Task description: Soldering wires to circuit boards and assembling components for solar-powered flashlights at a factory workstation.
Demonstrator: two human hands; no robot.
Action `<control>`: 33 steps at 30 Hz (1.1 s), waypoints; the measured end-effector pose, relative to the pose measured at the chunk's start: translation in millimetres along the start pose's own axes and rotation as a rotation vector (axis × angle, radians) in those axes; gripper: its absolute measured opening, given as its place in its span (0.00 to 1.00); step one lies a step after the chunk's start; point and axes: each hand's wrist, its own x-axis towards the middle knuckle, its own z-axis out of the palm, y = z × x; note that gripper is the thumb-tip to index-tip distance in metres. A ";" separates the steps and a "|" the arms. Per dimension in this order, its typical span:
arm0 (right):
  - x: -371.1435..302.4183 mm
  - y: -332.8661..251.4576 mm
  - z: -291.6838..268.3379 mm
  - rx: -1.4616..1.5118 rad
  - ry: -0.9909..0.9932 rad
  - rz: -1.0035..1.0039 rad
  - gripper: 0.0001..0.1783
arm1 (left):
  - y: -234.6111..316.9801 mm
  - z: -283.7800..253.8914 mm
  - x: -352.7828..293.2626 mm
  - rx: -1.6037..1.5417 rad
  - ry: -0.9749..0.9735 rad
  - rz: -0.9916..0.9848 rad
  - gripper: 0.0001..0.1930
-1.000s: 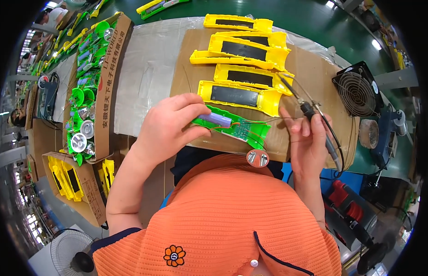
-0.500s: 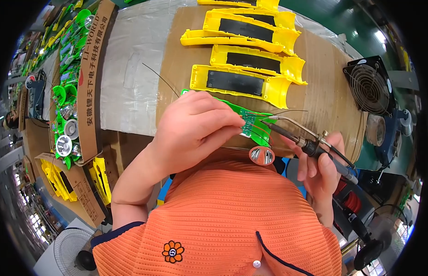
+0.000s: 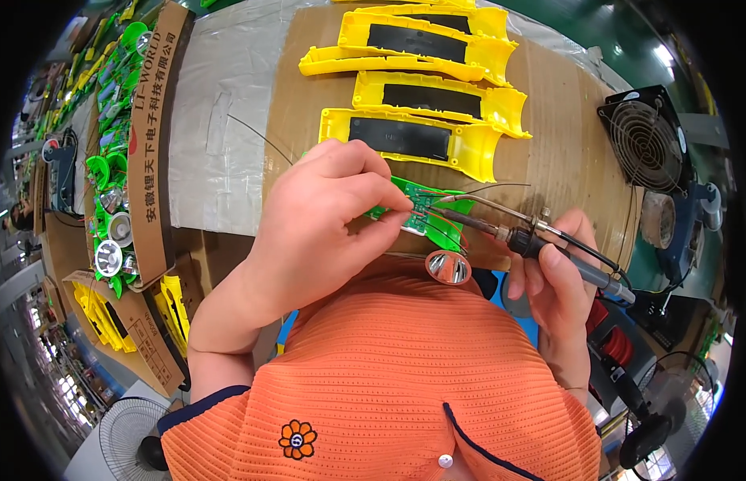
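My left hand [image 3: 321, 220] is closed in a pinch at the green circuit board [image 3: 419, 200], which sits in a green plastic shell [image 3: 445, 234]. Whatever lies between the fingertips is too small to make out. In my right hand [image 3: 561, 276] is a soldering iron [image 3: 533, 245] with a thin curved metal feed tube [image 3: 501, 204] clamped along it. Both the iron's tip and the tube's end reach the board beside my left fingertips. Thin red and black wires run off the board. A round silvery reflector [image 3: 447, 268] hangs at the shell's near edge. My left hand covers much of the shell.
Several yellow shell halves [image 3: 401, 138] with black pads lie beyond the board on cardboard [image 3: 549, 152]. A carton [image 3: 153, 144] at the left borders green lamp parts [image 3: 108, 256]. A black fan [image 3: 644, 144] and a tape roll [image 3: 657, 220] stand at the right.
My left hand, the board and the reflector have shifted slightly left. The iron has moved in with its tip further over the board. The yellow shells appear slightly further left.
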 end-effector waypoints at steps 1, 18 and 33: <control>1.2 0.0 0.4 -0.011 0.004 0.011 0.11 | -0.1 -1.0 0.8 -0.003 -0.040 0.006 0.09; 3.8 0.4 -2.1 -0.038 -0.043 0.014 0.12 | 3.3 -2.1 0.3 0.116 -0.031 0.058 0.09; 4.0 -2.6 5.8 -0.122 0.008 0.055 0.13 | 10.6 -7.1 10.2 0.266 -0.189 0.074 0.04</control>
